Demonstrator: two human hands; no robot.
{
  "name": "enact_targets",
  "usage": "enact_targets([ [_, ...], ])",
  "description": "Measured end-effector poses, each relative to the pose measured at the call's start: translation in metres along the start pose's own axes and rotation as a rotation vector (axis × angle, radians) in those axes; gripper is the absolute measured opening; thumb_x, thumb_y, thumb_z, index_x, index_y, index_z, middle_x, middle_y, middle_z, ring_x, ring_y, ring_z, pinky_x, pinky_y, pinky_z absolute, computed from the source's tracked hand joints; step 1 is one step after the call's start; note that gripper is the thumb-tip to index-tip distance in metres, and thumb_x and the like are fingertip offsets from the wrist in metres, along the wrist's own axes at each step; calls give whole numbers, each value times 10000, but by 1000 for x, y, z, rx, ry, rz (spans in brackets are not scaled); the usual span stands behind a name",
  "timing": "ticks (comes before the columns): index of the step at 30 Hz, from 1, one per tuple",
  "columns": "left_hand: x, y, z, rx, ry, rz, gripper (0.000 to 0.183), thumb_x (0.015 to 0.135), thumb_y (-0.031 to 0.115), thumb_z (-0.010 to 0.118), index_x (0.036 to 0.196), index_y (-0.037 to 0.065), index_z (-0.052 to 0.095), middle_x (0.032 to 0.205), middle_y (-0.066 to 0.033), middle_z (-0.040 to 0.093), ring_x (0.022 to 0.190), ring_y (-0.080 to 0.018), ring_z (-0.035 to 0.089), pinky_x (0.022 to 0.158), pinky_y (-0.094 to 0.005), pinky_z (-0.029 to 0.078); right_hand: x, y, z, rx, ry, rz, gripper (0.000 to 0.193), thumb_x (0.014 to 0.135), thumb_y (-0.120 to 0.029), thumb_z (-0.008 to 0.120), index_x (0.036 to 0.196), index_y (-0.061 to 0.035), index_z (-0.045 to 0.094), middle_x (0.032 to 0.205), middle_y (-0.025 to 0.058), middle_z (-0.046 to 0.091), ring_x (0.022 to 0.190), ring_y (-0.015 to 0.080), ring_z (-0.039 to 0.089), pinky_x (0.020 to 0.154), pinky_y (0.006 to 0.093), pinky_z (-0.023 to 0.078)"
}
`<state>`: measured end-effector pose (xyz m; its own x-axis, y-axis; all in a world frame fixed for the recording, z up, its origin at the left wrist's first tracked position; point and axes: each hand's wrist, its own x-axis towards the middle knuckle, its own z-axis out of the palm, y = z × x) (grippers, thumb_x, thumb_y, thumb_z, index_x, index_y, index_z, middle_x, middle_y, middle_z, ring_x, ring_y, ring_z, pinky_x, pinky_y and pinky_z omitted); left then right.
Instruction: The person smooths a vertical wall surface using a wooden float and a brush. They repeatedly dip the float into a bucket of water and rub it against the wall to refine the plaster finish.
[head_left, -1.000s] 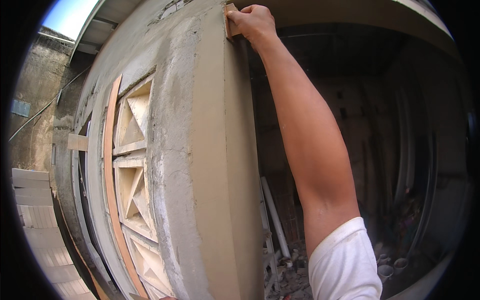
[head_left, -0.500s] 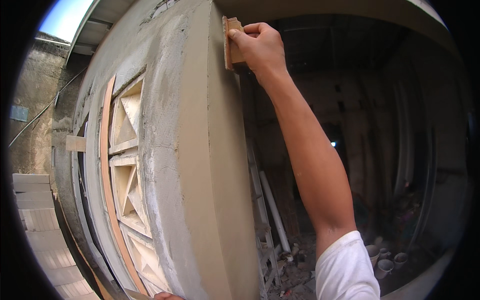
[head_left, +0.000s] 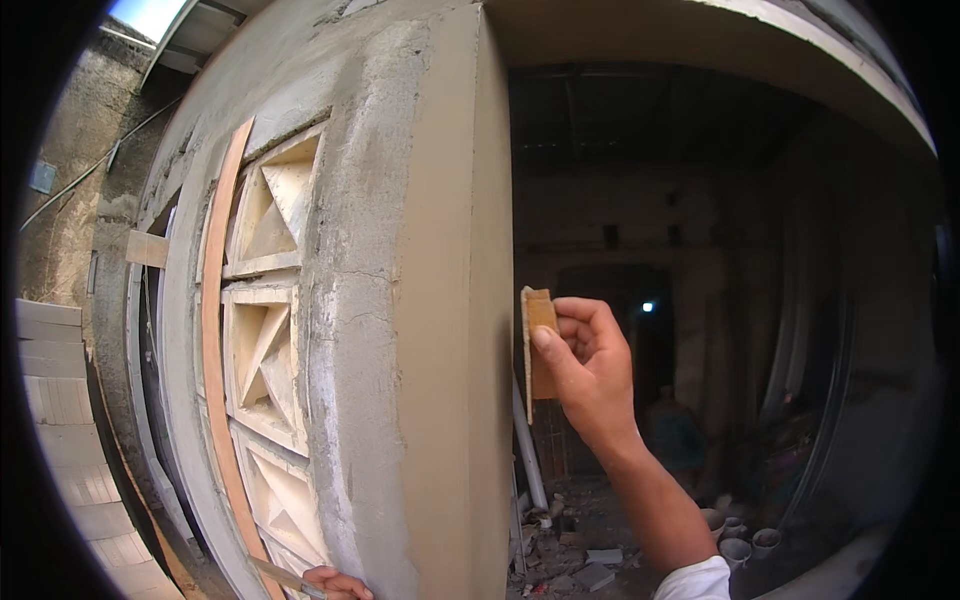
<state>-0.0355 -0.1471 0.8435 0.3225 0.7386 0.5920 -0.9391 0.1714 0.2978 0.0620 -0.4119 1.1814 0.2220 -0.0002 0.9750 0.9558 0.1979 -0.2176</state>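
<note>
In my right hand (head_left: 598, 370) is a small wooden float (head_left: 541, 312), its thin face upright and turned toward the plastered door jamb (head_left: 492, 240). A narrow dark gap shows between the float and the jamb edge. The thumb presses on the near side, with the fingers curled behind. Low in the picture, my left hand (head_left: 338, 582) has its fingers closed around a thin flat tool (head_left: 286, 577); its kind is hard to make out, as the lower edge cuts it off. Smooth damp-looking plaster (head_left: 440, 330) covers the corner of the wall.
Left of the corner are cream breeze blocks (head_left: 268, 365) beside an upright wooden batten (head_left: 218, 330). Stacked pale blocks (head_left: 65, 440) stand far left. Inside the dark opening are rubble (head_left: 595, 575), a white pipe (head_left: 530, 460) and several buckets (head_left: 735, 552).
My right hand has come down with the wooden float from the top of the jamb to about mid-height. The view has shifted, and more of my left hand shows.
</note>
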Motion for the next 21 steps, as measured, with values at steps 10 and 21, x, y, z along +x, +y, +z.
enact_targets([
  [10,40,113,23,473,-966,-241,417,1027,380,565,1233,18,577,853,-93,655,697,-161,634,617,-281,511,-180,-151,42,-644,-518,-991,281,887,-152,745,1162,-106,718,1030,82,689,912,239,657,787,374,506],
  [21,63,75,-85,303,-1070,-354,414,1024,436,606,1106,38,689,781,-25,673,639,-91,604,564,-258,482,-91,-179,28,-1155,224,-711,399,939,-71,666,1317,32,593,1124,178,652,971,317,655,850,402,529],
])
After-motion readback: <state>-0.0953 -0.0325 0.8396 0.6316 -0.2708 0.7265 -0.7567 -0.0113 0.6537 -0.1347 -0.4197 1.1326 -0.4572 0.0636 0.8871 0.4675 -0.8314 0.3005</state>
